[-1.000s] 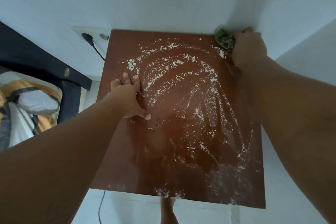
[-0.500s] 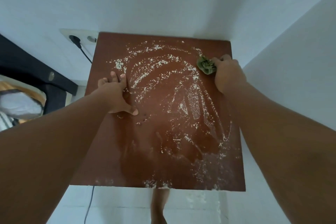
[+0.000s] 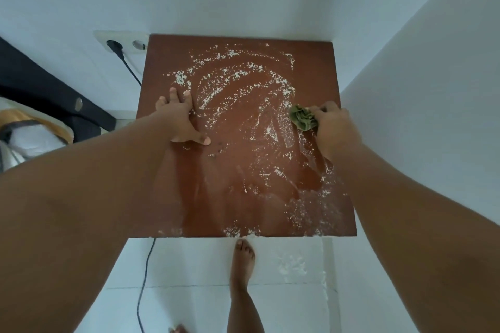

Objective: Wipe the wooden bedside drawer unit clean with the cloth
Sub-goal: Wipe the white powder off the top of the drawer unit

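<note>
— Where is the cloth?

— The right hand (image 3: 334, 130) has its fingers squeezed tight around the crumpled green cloth (image 3: 302, 117). It presses the cloth on the flat top of the reddish-brown wooden bedside drawer unit (image 3: 311, 62), close to the right edge, about halfway back.

— And the other hand?

— The left hand (image 3: 180, 119) lies flat on the top near the left edge, fingers spread out, holding nothing.

— Is the top clean?

— No — white powder (image 3: 216, 94) is smeared in curvy streaks over the middle, the back and the front right corner. Some lies on the white floor (image 3: 293, 265) too, beside a bare foot (image 3: 243, 259).
</note>
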